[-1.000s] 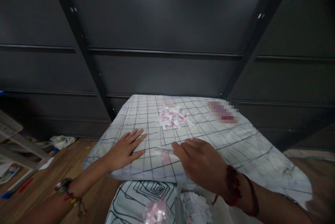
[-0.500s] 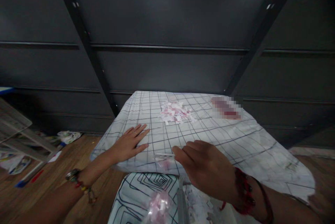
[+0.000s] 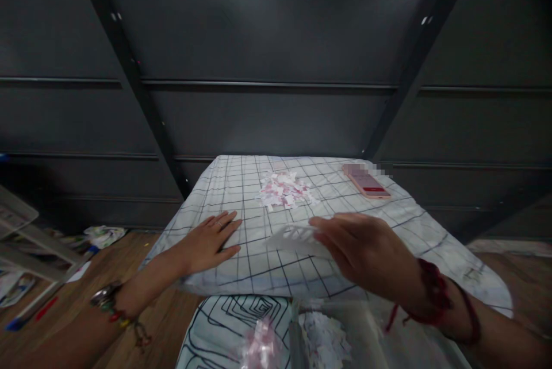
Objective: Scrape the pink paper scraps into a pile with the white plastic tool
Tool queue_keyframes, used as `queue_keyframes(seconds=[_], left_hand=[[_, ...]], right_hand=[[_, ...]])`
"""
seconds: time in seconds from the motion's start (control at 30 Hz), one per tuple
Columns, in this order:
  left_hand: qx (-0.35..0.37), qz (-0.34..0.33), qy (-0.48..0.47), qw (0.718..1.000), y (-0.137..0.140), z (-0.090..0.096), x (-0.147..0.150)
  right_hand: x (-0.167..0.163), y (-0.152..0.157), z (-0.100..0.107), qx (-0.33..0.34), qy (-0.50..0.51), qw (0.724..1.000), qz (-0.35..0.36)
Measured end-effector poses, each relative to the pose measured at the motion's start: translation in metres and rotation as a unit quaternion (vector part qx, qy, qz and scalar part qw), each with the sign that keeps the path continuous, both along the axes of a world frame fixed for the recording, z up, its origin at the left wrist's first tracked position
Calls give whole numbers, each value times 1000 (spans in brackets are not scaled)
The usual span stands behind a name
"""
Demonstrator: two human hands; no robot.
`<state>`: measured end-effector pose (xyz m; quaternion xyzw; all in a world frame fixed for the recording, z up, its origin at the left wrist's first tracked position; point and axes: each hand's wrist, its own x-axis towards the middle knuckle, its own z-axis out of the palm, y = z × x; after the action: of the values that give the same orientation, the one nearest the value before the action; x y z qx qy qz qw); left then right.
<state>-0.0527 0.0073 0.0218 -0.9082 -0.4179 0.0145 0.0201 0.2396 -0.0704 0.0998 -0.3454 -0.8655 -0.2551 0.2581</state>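
Observation:
My left hand lies flat on the checked cloth, fingers spread, with nothing in it. My right hand is closed, pinching a thin whitish, see-through piece just over the cloth. Motion smears this piece, so its kind is unclear. Beyond both hands is a heap of small white and pink paper scraps. Below the near edge of the cloth stands a clear plastic box with more paper scraps inside. Left of it lies a shiny pink clear-plastic bundle.
A pink phone lies at the far right of the cloth. The pink bundle rests on a patterned surface. A dark panelled wall stands behind the table, and a pale rack is on the left.
My right hand has moved right and a little up with the piece it holds, showing more of the box. My left hand stays flat on the cloth. The view has shifted slightly.

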Motion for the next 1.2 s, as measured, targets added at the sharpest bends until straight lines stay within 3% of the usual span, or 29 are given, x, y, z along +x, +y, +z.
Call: queue_keyframes(seconds=[0.13, 0.27, 0.47, 0.63, 0.9, 1.2], left_hand=[[-54, 4, 31, 998, 7, 24, 11], [-67, 13, -16, 998, 24, 34, 30], [3, 73, -136, 988, 48, 1, 55], [10, 74, -123, 990, 52, -24, 58], [23, 84, -108, 990, 51, -22, 58], [26, 80, -99, 991, 51, -22, 59]], right_hand=[[34, 43, 1, -16, -28, 991, -128], [51, 73, -3, -48, -74, 980, -177], [54, 91, -14, -39, -98, 980, -166], [61, 104, -16, -42, -89, 967, -233], [65, 115, -23, -96, -99, 930, -342], [55, 89, -12, -113, -93, 941, -305]])
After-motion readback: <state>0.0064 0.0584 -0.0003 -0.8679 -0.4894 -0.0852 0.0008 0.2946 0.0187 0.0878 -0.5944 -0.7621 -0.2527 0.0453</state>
